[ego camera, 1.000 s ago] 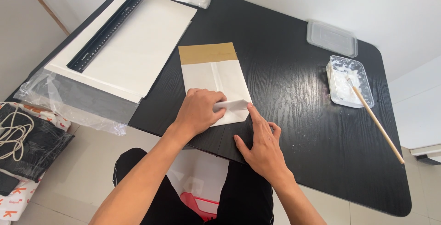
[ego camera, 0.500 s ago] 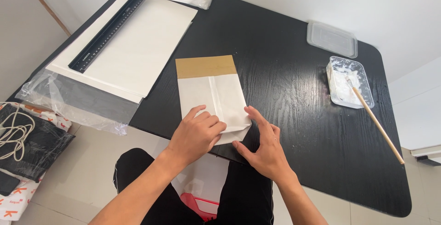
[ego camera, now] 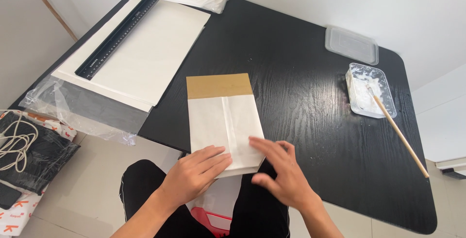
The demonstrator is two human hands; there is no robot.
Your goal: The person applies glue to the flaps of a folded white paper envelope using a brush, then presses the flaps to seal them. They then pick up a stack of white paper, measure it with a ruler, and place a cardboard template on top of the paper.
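Note:
A flat white paper bag (ego camera: 224,126) with a brown cardboard strip (ego camera: 219,86) at its far end lies on the black table (ego camera: 301,73), its near end hanging past the table's front edge. My left hand (ego camera: 196,174) rests flat on the bag's near left corner, fingers spread. My right hand (ego camera: 281,172) lies on the near right corner, fingers extended across the paper. Neither hand grips anything.
A stack of white paper sheets (ego camera: 145,53) with a long black ruler (ego camera: 127,25) lies at the left on a clear plastic sheet (ego camera: 77,111). A plastic tub of white paste (ego camera: 370,91) with a wooden stick (ego camera: 403,136) and its lid (ego camera: 352,44) sit at the right.
Both hands have slid toward the near edge of the bag, and the bag sits lower on the table than before.

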